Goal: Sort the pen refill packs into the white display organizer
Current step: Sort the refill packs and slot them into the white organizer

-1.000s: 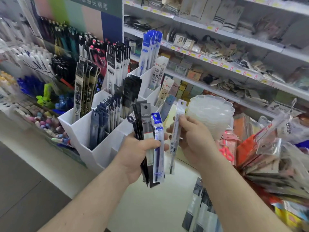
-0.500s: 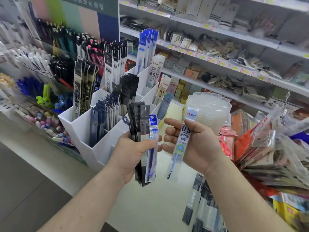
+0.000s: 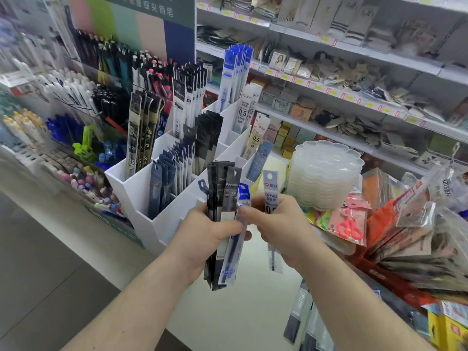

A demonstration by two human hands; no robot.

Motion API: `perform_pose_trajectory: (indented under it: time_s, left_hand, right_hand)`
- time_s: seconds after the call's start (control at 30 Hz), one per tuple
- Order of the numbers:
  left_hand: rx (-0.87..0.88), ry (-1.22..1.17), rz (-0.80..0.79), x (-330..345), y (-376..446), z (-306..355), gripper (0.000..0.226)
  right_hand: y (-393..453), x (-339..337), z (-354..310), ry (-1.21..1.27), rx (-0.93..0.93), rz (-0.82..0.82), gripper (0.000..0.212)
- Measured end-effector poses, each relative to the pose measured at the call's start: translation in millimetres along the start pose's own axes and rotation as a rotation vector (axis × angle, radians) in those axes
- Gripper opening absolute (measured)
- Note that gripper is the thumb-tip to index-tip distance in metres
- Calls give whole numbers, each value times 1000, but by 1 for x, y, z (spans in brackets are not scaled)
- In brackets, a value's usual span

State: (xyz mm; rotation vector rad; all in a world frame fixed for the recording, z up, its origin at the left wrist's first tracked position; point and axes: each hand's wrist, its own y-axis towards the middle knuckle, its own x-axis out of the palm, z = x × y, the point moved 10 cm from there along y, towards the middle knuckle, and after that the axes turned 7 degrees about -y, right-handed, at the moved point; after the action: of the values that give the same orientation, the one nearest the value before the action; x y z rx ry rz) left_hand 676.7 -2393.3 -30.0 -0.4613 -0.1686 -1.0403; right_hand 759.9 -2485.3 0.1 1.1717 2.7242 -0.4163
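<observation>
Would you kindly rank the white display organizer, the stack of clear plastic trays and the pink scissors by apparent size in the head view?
1. white display organizer
2. stack of clear plastic trays
3. pink scissors

The organizer stands farther back yet looks largest.

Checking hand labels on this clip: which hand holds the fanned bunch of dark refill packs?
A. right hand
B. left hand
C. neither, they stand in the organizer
B: the left hand grips the bunch of dark packs; the right hand holds one pale pack.

Refill packs in your hands, organizer part-filled.
Your fanned dark and blue refill packs (image 3: pixel 222 211) stand upright before the stepped white display organizer (image 3: pixel 141 196).
</observation>
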Motion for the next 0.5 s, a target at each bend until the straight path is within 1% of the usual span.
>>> perform_pose_trajectory:
  time_s: [0.07,0.13,0.2,0.37,0.5]
  left_hand:
    - [19,-12,89,-17,-4,3,30]
    - [51,-40,160,-34,-9,9,23]
    - [105,-48,226,-50,-16,20,19]
    - [231,-24,344,-73,-36,41,23]
    - [250,-50,420,-90,-47,43,22]
  right_hand:
    - [6,-9,5,119,32,84,15]
    - [13,-31,13,275,72,230,26]
    - [17,-50,14,340,68,349,32]
    - [23,-66,11,361,18,511,32]
    - [30,-60,5,293,-51,540,30]
